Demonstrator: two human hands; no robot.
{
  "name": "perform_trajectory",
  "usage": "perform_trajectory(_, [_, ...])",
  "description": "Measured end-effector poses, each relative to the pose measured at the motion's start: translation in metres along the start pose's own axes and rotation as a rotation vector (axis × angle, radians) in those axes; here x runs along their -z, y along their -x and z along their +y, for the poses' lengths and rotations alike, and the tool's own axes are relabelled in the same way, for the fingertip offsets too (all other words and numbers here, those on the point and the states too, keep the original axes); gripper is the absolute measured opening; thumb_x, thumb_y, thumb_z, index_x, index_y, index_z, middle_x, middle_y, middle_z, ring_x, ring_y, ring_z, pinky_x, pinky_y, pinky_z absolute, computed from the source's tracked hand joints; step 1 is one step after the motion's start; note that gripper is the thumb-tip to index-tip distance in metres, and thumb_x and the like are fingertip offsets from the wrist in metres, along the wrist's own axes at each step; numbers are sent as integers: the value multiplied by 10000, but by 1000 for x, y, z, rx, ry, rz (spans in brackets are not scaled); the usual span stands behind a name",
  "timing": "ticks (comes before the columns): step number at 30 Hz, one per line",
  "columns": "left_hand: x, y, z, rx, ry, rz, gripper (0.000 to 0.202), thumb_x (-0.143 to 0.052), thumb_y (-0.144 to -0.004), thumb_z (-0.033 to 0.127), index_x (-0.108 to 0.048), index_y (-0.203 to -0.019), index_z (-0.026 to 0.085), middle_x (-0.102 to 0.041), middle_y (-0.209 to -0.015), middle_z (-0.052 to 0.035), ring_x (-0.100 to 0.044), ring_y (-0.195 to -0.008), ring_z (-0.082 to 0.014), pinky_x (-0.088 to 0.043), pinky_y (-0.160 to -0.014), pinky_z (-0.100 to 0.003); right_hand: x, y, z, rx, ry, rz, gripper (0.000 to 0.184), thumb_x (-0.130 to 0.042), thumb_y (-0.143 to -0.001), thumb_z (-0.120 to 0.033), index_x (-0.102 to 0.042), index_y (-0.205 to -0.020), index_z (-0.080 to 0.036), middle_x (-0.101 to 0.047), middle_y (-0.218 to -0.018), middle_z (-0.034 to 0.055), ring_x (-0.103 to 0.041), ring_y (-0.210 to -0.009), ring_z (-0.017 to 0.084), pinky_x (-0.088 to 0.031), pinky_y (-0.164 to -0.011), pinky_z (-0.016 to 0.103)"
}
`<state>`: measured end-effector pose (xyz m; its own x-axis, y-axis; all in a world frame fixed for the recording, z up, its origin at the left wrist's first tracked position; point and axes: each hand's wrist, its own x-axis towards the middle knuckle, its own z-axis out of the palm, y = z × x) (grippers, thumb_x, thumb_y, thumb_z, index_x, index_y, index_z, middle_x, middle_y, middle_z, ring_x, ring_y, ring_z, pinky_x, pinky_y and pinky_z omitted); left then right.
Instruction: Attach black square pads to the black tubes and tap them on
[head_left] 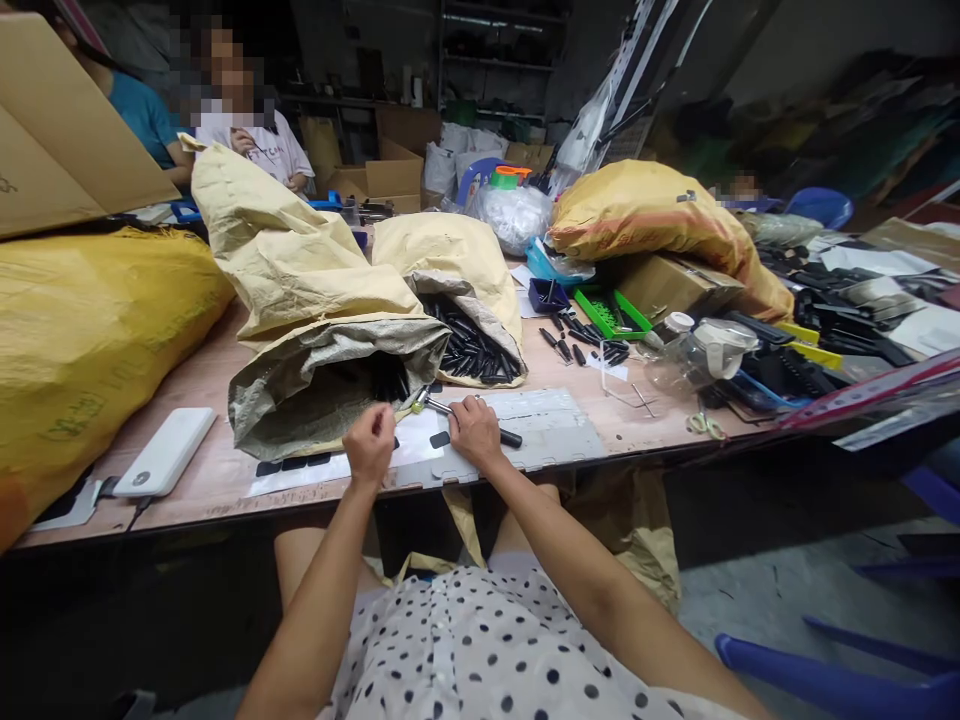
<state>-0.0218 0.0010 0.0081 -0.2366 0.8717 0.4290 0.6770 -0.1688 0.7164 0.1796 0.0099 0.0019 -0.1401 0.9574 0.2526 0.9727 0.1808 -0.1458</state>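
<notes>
1. Just below the middle of the frame, the right hand (474, 430) is closed around a tool (439, 407). The tool's metal shaft points up-left, and its black end sticks out to the right of the fist.
2. The left hand (369, 440) sits just beside it to the left, with its fingers curled shut near the tool's tip. I cannot tell whether they pinch anything.
3. Both hands rest over a grey sheet (551, 428) lying flat at the near edge of the table (202, 380).
4. Right above the hands, an open sack (450, 255) spills black parts (472, 350). A second sack (300, 280) lies against it on the left, its mouth facing the left hand.
5. A white power bank (165, 452) lies at the lower left, near a bulging yellow sack (82, 330).
6. On the right are a green tray (611, 312) and scissors (705, 424), well apart from the hands.
7. Another person (255, 140) sits at the upper left, behind the sacks.
</notes>
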Motion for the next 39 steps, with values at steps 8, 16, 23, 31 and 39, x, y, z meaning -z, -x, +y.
perform_trajectory(8, [-40,-97,-33,385,-39,-135,142,-604,-802,265,-719,-848,195,-753,-794,-128,-731,-804,-308,-554,-702,-376,-3,-1,0,7,-16,15,205,-537,-969,-238,-710,-1078,-215,-627,-1026,108,-513,-987,254,-395,-804,337])
perform_trajectory(16, [-20,-90,-32,382,-111,-159,160,-675,-751,244,-732,-887,182,-751,-857,-121,-728,-859,-312,-559,-740,-377,-3,-1,1,16,-16,17,206,-530,-969,-244,-711,-1064,-219,-619,-1020,106,-505,-975,254,-393,-798,340])
perform_trajectory(23, [-1,-5,-16,-185,-58,-328,160,-680,-810,300,-768,-935,253,-726,-862,-30,-668,-770,-200,-553,-754,-301,0,-1,-2,-2,-14,-10,222,-521,-988,-266,-710,-1093,-214,-621,-1040,113,-506,-996,257,-394,-812,336])
perform_trajectory(31, [-12,13,-19,-186,-45,-313,141,-684,-826,247,-768,-939,245,-703,-827,-33,-673,-806,-211,-552,-762,-313,10,-1,2,31,-73,-20,278,-530,-991,-230,-700,-1210,-256,-663,-1038,94,-558,-998,245,-437,-812,327])
perform_trajectory(39, [-16,14,-22,-174,3,-306,141,-704,-829,263,-777,-947,240,-699,-820,-28,-672,-819,-208,-554,-760,-304,19,29,0,64,-383,96,348,-476,-1005,-223,-685,-1281,-251,-693,-1011,63,-638,-980,202,-517,-880,285])
